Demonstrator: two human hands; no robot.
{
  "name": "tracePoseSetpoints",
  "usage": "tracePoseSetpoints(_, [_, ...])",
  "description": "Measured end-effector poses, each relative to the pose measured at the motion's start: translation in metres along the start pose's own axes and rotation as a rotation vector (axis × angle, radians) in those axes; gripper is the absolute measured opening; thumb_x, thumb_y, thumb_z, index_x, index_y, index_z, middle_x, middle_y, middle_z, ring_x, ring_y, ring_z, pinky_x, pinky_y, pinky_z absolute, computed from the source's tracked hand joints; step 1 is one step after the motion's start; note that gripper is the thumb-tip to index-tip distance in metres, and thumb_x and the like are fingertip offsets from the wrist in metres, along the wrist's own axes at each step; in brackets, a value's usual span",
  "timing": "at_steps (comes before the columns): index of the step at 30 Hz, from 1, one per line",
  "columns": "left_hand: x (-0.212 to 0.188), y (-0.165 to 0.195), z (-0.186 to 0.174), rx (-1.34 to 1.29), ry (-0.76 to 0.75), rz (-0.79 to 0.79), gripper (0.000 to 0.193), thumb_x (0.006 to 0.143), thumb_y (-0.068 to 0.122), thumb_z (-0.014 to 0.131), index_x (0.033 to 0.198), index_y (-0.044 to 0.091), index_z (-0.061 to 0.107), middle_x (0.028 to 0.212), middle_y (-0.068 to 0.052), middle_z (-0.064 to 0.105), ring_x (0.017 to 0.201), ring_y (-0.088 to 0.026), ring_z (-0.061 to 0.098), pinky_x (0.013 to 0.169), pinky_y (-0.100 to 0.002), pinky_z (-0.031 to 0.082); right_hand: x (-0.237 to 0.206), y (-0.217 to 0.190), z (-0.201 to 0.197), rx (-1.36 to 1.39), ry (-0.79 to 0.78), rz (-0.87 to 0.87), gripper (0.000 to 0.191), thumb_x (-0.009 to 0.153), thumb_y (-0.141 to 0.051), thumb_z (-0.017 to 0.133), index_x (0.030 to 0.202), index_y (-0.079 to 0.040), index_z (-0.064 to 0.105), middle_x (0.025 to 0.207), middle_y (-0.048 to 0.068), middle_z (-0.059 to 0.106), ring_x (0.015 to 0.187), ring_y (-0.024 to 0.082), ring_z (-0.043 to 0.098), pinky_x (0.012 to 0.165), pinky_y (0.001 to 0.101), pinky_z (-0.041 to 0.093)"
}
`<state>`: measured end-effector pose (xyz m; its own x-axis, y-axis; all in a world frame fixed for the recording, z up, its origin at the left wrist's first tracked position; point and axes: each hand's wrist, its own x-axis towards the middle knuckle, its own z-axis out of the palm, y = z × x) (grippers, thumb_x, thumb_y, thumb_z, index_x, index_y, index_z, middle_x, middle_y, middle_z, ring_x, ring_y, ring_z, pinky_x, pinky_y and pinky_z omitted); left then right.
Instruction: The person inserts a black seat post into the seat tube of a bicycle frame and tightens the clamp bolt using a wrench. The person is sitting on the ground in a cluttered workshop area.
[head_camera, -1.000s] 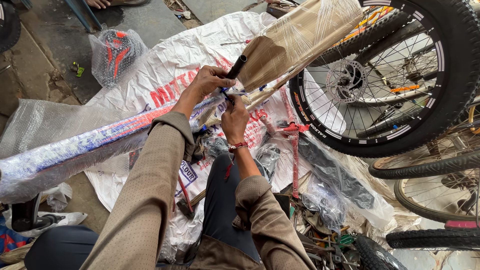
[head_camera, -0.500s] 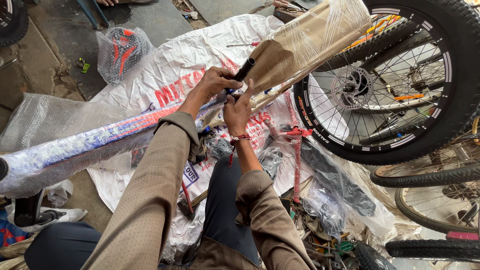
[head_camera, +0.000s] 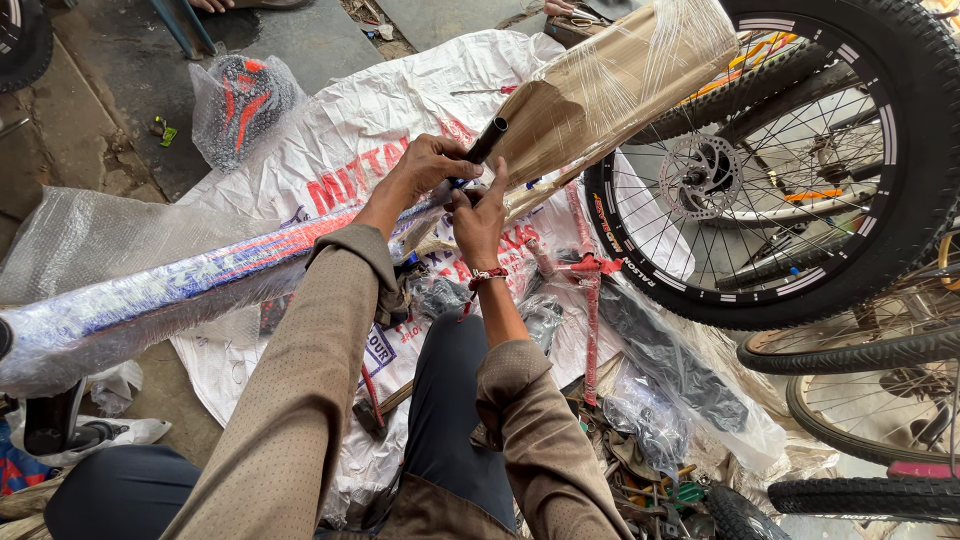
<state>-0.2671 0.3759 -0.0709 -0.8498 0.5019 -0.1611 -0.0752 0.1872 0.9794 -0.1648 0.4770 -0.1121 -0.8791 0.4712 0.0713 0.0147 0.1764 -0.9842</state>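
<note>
A bicycle frame tube wrapped in bubble wrap, blue and red under the plastic, runs from lower left up toward the middle. My left hand grips it near its upper end, beside a short black tube end. My right hand is closed on the same spot from below, with a red thread band on the wrist. Just past both hands a part covered in brown paper and clear film slants up to the right.
A white printed sack lies on the concrete floor under the work. Spoked bicycle wheels with disc rotors stand at the right. A bagged red and black saddle sits at upper left. Loose plastic and small tools lie at the bottom right.
Both hands have shifted slightly on the joint, and the black tube end now shows above my fingers. The view has tilted a little; the wrapped tube lies a bit lower.
</note>
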Motion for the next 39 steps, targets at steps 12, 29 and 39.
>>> tracePoseSetpoints(12, [0.000,0.002,-0.001,-0.018,-0.006,-0.045,0.035,0.069,0.023,0.092,0.099,0.007,0.081,0.079,-0.004,0.074,0.069,-0.013,0.064,0.066,-0.033,0.051,0.012,0.009,0.013,0.542,0.055,0.351,0.060,0.097,-0.003,0.059,0.147,-0.012,0.027,0.092,0.018,0.071,0.067,0.023,0.074,0.052,0.0350,0.056])
tracePoseSetpoints(29, [-0.004,0.003,-0.001,-0.081,-0.012,-0.128,0.036,0.070,0.022,0.090,0.101,0.005,0.079,0.079,-0.007,0.073,0.068,-0.020,0.066,0.065,-0.038,0.052,-0.002,0.051,-0.008,1.073,-0.175,0.411,0.031,0.103,-0.009,0.054,0.134,-0.007,0.049,0.112,0.018,0.071,0.101,0.029,0.075,0.083,0.0411,0.062])
tracePoseSetpoints(39, [0.002,-0.002,-0.001,0.044,0.007,-0.016,0.043,0.066,0.028,0.092,0.103,0.007,0.082,0.084,-0.003,0.075,0.078,-0.014,0.066,0.073,-0.031,0.050,-0.010,0.055,0.002,0.576,0.092,-0.022,0.010,0.095,-0.007,0.074,0.103,-0.001,0.075,0.091,0.010,0.077,0.079,0.020,0.074,0.072,0.0309,0.062])
